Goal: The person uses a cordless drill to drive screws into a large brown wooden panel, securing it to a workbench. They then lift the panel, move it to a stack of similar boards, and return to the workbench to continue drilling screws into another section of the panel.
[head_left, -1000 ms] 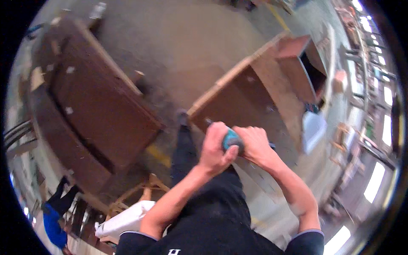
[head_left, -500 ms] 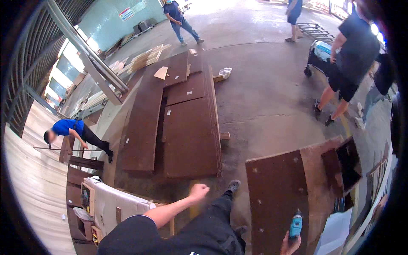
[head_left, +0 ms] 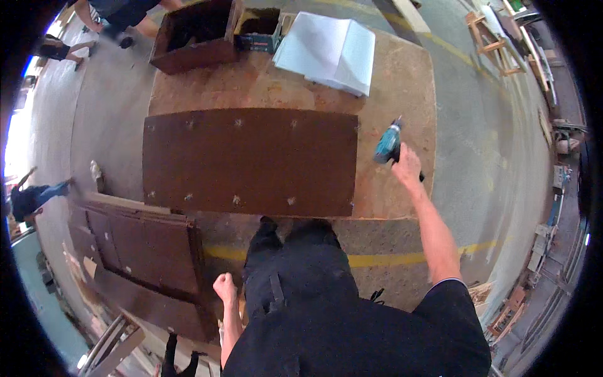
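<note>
My right hand (head_left: 408, 164) grips a teal-and-black cordless drill (head_left: 388, 143) by its handle, its bit pointing away from me. The drill is over the right end of a worn, tan-brown work table (head_left: 402, 81). To its left, a long dark brown panel (head_left: 251, 160) lies flat on the table, with small pale marks along its near and far edges. Down at my left side, my left hand (head_left: 225, 286) is closed in a fist, apart from the panel. Whatever it may hold is hidden inside the fingers.
On the table's far side are a dark open box (head_left: 196, 34), a smaller box (head_left: 258, 28) and white paper sheets (head_left: 326, 50). Stacked brown panels (head_left: 141, 245) stand at the lower left. Several people are at the left. A wooden frame (head_left: 487, 41) is at the far right.
I have turned right, so the table and its panel are now straight ahead and the stacked panels lie at my left. The drill has come up over the table in my right hand.
</note>
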### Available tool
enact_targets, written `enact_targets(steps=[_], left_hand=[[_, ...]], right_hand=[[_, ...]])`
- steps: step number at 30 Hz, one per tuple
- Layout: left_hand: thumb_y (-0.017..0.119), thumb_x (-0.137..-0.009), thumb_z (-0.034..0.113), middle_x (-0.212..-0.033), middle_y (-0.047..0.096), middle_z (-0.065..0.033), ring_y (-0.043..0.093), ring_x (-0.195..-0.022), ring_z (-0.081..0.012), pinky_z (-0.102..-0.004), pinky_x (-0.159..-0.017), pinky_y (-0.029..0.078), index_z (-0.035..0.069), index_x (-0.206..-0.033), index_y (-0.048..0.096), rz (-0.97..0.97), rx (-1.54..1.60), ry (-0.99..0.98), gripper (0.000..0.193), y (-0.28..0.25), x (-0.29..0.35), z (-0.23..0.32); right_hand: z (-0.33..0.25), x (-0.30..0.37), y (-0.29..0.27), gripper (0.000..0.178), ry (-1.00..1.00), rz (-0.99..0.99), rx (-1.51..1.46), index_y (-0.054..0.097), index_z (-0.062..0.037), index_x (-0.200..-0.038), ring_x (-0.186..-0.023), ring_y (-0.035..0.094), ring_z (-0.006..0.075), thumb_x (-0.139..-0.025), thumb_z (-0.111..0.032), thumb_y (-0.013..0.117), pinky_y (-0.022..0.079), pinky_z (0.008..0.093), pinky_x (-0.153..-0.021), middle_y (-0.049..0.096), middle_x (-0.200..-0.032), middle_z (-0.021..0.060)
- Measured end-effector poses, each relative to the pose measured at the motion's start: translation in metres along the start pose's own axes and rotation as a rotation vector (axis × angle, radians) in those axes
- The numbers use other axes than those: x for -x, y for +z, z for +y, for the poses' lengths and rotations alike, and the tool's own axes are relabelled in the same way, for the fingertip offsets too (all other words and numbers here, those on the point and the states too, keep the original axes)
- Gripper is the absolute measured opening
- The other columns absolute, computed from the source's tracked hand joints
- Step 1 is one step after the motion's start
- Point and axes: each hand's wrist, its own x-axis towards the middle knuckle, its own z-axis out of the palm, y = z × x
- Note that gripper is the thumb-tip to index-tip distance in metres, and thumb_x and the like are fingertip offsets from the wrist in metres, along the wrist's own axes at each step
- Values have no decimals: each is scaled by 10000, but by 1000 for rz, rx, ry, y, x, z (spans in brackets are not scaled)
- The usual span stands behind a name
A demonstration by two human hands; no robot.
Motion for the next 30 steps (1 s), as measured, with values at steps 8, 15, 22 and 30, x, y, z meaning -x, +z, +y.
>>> enact_targets(steps=[8, 15, 22, 30], left_hand=[[610, -994, 142, -669, 436, 31, 480, -565, -80, -266, -556, 473, 102, -795, 502, -63, 227, -47, 230, -13, -24, 37], [589, -901, -42, -799, 505, 0, 586, -719, -119, -310, -635, 536, 22, -818, 483, -155, 136, -12, 149, 7, -17, 2], [586, -922, 50, -725, 499, -24, 619, -686, -125, -342, -616, 544, 4, -783, 469, -262, 58, -27, 187, -3, -19, 32], [581, -1003, 258, -906, 591, -56, 646, -827, -156, -311, -705, 554, -6, -941, 568, -508, 345, -36, 271, 4, -84, 34]], right_hand=[[-7, -53, 50, 450, 16, 226, -30, 565, -62, -1228, -1145, 556, 366, -798, -97, 697, 446, 476, -964, 611, -1132, 162], [-118, 33, 35, 652, 92, -448, -300, 656, 30, -1041, -1017, 631, 469, -942, -594, 493, 500, 538, -878, 664, -1039, 312], [-111, 138, 77, 446, 203, -373, -182, 585, -4, -1102, -1008, 620, 500, -1034, -406, 404, 472, 587, -871, 662, -1038, 324], [-120, 202, 75, 416, 49, -273, -22, 602, 24, -941, -888, 655, 480, -1037, -334, 413, 496, 578, -787, 669, -904, 324]])
